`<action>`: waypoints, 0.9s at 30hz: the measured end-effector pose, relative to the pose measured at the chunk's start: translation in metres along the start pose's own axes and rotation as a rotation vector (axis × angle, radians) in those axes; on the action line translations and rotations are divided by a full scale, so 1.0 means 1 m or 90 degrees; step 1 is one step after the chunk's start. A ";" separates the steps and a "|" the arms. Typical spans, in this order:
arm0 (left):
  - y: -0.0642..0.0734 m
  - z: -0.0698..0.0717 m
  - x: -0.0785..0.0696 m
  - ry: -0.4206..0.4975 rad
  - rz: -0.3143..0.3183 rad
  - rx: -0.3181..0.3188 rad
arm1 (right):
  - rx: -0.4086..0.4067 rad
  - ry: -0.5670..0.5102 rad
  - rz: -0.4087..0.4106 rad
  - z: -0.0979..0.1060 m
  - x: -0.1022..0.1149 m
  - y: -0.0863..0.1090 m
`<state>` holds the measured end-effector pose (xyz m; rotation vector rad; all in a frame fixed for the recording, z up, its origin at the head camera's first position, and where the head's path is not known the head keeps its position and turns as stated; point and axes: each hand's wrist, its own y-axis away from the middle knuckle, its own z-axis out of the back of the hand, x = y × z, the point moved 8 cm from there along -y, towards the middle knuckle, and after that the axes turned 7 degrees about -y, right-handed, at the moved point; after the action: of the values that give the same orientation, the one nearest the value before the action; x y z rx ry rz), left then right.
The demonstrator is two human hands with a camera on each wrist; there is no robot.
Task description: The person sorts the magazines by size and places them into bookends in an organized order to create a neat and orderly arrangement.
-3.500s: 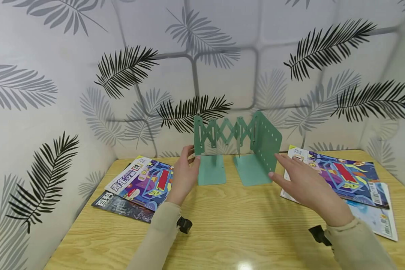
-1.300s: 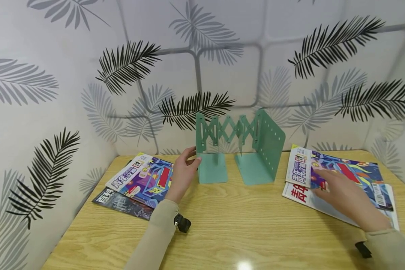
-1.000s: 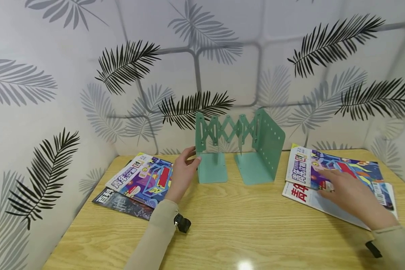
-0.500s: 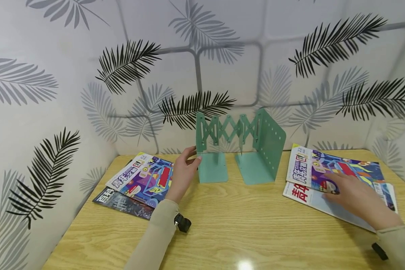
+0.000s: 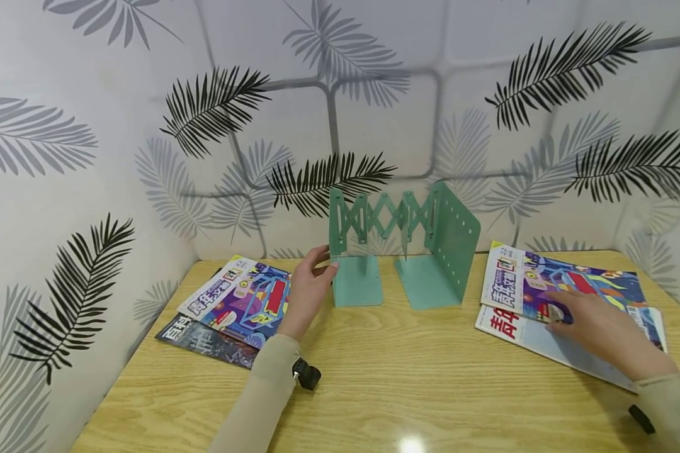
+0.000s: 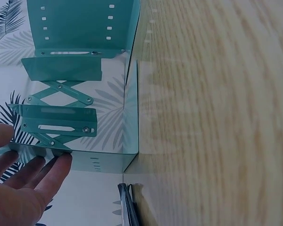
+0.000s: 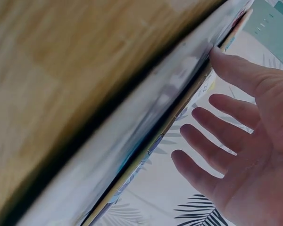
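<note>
A green expandable metal bookend [image 5: 456,242] stands against the wall, its two end panels joined by a scissor lattice. My left hand [image 5: 308,286] holds its left panel; in the left wrist view the thumb and the fingers [image 6: 56,174] lie on opposite sides of the panel. On the right, a colourful magazine [image 5: 504,277] lies on a white magazine [image 5: 535,340]. My right hand [image 5: 600,330] is over their near edge. In the right wrist view its thumb touches the edge between the magazines, while the other fingers [image 7: 198,172] spread above the top cover.
At the left, another colourful magazine [image 5: 240,299] lies partly over a dark magazine [image 5: 204,343]. All stand on a wooden table [image 5: 374,390], with a leaf-patterned wall [image 5: 385,145] directly behind. Black wrist devices [image 5: 307,374] sit on both wrists.
My right hand has left the bookend's right panel and gone right to the magazines, then slid slightly along their near edge. My left hand stays at the left panel.
</note>
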<state>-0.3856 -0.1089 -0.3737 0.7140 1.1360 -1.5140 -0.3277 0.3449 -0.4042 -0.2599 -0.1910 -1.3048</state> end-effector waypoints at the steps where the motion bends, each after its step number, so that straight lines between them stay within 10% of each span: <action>1: 0.000 0.000 0.000 0.000 0.000 0.000 | -0.001 0.001 0.002 0.000 0.000 0.000; 16: 0.000 -0.001 0.000 -0.007 0.010 -0.001 | 0.028 -0.004 -0.017 -0.008 -0.004 0.000; 27: 0.000 0.000 0.000 -0.008 0.004 -0.004 | -0.026 0.093 0.113 -0.011 0.011 0.002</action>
<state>-0.3855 -0.1095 -0.3739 0.7032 1.1274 -1.5071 -0.3230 0.3321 -0.4120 -0.2103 -0.0160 -1.1468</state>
